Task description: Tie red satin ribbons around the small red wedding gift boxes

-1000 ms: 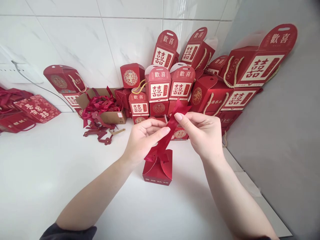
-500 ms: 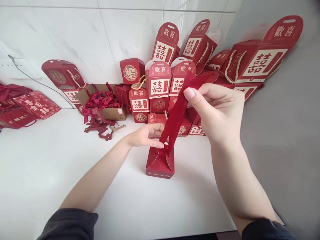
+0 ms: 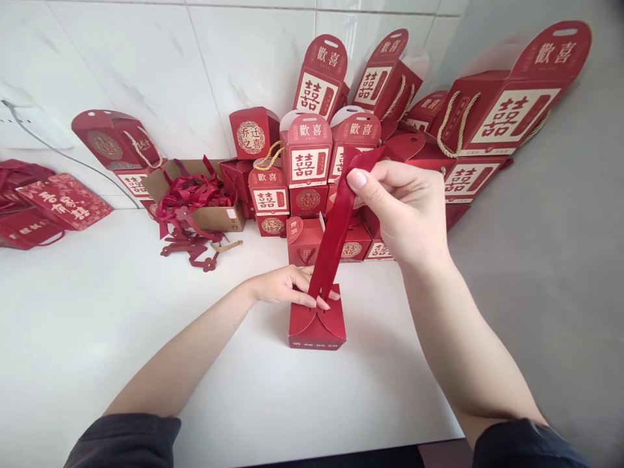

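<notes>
A small red gift box [image 3: 318,331] with curved top flaps and pale characters on its front stands on the white table. Dark red ribbon [image 3: 332,240] rises from its top. My right hand [image 3: 409,208] pinches the ribbon's upper end between thumb and fingers and holds it taut above the box. My left hand [image 3: 287,286] lies across the box top with its fingers outstretched, thumb and fingertips resting on the flaps around the ribbon's base. Part of its fingers is hidden behind the ribbon.
Stacked red boxes [image 3: 307,159] line the tiled wall, some with gold rope handles. Left of them, a cardboard box [image 3: 219,219] overflows with red ribbons [image 3: 197,188], several strips lying in front. Red bags [image 3: 29,224] lie at the far left, below a grey cable [image 3: 58,155].
The left hand has moved down onto the box top, and the flaps now lie flatter. The right hand with the ribbon has shifted slightly left.
</notes>
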`<control>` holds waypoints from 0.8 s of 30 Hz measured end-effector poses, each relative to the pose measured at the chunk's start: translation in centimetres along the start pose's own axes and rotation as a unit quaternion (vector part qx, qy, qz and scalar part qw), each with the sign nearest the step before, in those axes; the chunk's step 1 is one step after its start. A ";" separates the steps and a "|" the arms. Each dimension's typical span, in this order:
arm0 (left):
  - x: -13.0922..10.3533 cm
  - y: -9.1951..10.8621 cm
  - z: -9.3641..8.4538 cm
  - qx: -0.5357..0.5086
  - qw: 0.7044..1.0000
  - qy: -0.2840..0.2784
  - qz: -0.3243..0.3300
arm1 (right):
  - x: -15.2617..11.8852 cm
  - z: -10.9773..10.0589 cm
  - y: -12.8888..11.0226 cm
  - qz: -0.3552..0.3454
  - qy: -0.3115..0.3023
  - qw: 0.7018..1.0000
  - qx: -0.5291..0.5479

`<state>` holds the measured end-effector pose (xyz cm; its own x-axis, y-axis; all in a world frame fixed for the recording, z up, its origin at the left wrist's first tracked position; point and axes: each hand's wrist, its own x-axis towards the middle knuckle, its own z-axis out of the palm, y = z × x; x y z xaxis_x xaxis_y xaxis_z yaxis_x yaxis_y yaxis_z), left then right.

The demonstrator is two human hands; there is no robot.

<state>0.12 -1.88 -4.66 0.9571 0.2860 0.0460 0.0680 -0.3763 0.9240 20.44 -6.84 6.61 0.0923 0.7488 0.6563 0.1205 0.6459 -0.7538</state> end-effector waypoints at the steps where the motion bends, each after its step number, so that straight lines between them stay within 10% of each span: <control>1: 0.0 0.1 0.0 0.002 1.000 0.000 -0.001 | 0.0 0.0 0.0 0.000 -0.001 1.000 0.001; 24: 0.5 0.5 0.0 0.072 0.979 0.190 0.005 | -0.5 -0.6 -0.9 -0.028 0.007 1.000 -0.006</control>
<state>0.59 -1.95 -4.21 0.7854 0.5795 0.2175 0.1253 -0.4930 0.8610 20.85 -7.89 7.00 0.0999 0.7095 0.6976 0.1371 0.6846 -0.7159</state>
